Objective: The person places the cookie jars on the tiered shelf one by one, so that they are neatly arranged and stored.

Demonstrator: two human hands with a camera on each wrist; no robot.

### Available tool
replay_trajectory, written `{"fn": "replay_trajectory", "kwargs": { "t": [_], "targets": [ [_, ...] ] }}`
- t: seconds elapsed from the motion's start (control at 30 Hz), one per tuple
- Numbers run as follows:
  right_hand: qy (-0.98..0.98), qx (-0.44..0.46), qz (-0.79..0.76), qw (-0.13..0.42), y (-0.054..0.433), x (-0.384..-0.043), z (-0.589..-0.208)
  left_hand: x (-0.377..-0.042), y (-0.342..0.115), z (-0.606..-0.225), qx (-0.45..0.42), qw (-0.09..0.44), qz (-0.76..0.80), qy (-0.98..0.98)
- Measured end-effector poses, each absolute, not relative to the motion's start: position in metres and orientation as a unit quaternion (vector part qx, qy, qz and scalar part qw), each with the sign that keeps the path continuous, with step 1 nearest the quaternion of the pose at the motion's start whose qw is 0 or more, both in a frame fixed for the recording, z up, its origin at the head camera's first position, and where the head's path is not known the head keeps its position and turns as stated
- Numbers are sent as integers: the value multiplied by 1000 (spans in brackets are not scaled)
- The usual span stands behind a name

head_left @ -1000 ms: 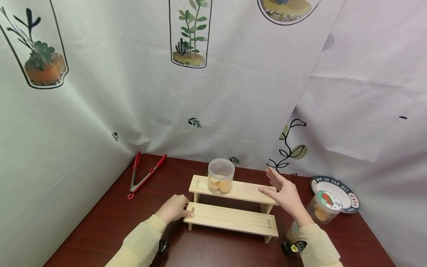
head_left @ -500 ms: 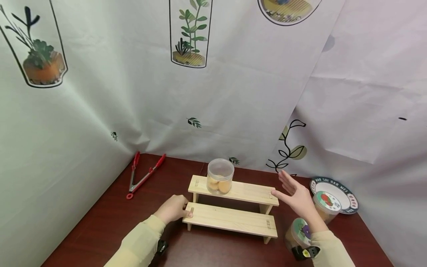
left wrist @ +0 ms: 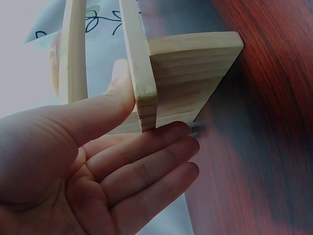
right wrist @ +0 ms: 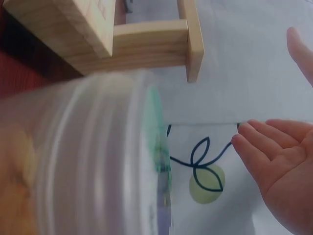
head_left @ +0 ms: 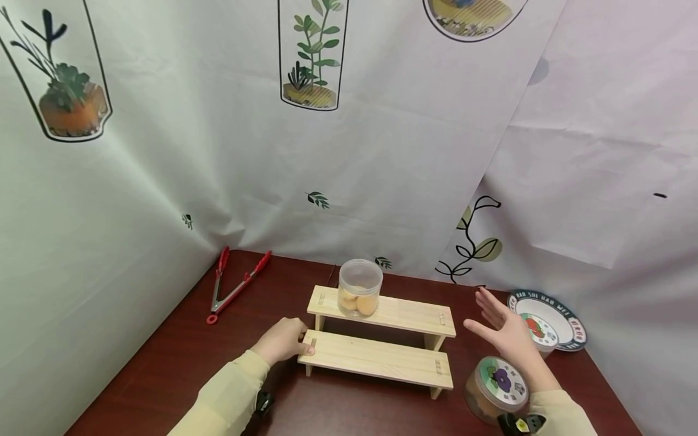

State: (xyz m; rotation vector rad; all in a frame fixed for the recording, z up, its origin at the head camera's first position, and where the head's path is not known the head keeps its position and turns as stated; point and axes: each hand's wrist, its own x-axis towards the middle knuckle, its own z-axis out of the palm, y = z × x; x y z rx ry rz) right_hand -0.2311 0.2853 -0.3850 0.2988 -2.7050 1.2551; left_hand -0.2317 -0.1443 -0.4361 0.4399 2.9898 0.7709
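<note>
A two-tier wooden display stand (head_left: 376,357) sits on the dark red table. My left hand (head_left: 282,342) pinches the left end of its lower step, thumb on top and fingers beneath, as the left wrist view shows. A clear jar without a lid (head_left: 360,288), with round yellow cookies inside, stands on the upper step. My right hand (head_left: 512,339) is held in the air right of the stand, fingers straight and holding nothing. Below it stands a lidded jar with a purple flower label (head_left: 496,389); this jar looms close in the right wrist view.
Behind my right hand is another lidded jar with a red label (head_left: 538,330), partly hidden, beside a patterned plate (head_left: 552,309). Red-handled tongs (head_left: 240,290) lie spread at the back left. A printed cloth (head_left: 382,151) hangs behind the table.
My right hand has moved right, from over the upper step's right end to beyond the stand, uncovering the purple-flower jar. My left hand keeps its grip in the same place.
</note>
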Motion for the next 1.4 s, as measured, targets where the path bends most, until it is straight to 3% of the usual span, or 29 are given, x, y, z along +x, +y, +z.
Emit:
{"fn": "replay_trajectory", "kwargs": {
  "t": [0.77, 1.0, 1.4],
  "targets": [
    [-923, 24, 374, 93, 345, -220, -401, -230, -142, -430, 127, 19, 238, 963],
    [-912, 21, 391, 123, 365, -215, -412, -230, -141, -430, 127, 22, 233, 964],
    [-919, -47, 374, 112, 390, -204, -422, -231, -141, -432, 122, 28, 240, 963]
  ]
}}
